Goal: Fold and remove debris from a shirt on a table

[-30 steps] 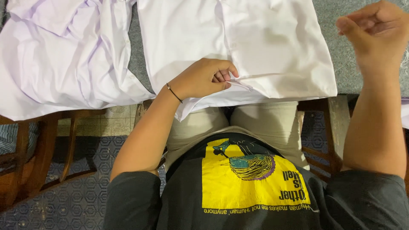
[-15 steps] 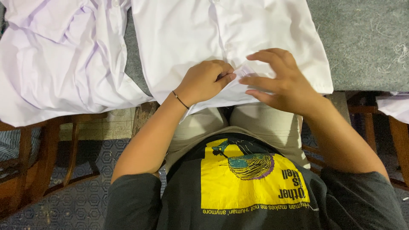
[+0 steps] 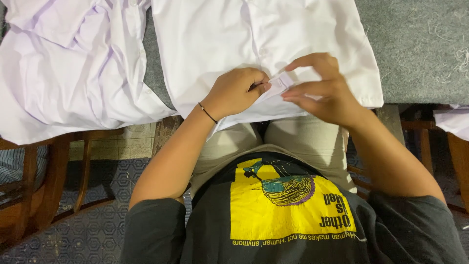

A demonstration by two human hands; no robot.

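Observation:
A white shirt (image 3: 229, 34) lies flat on a grey felt-covered table (image 3: 420, 49), its lower hem hanging over the near edge. My left hand (image 3: 237, 90), with a thin dark band at the wrist, is closed on a fold of the hem. My right hand (image 3: 322, 88) touches the same fold from the right, pinching a small flap of white cloth between thumb and fingers. Both hands meet near the shirt's buttoned front strip.
A second, crumpled pale lilac-white shirt (image 3: 63, 73) lies on the left, draping off the table. A wooden chair (image 3: 44, 181) stands at lower left over patterned floor. Another bit of white cloth (image 3: 452, 122) shows at the right edge.
My right hand came down from the upper right and joined my left hand at the shirt's hem, then took hold of the small flap. My left hand stayed on the fold.

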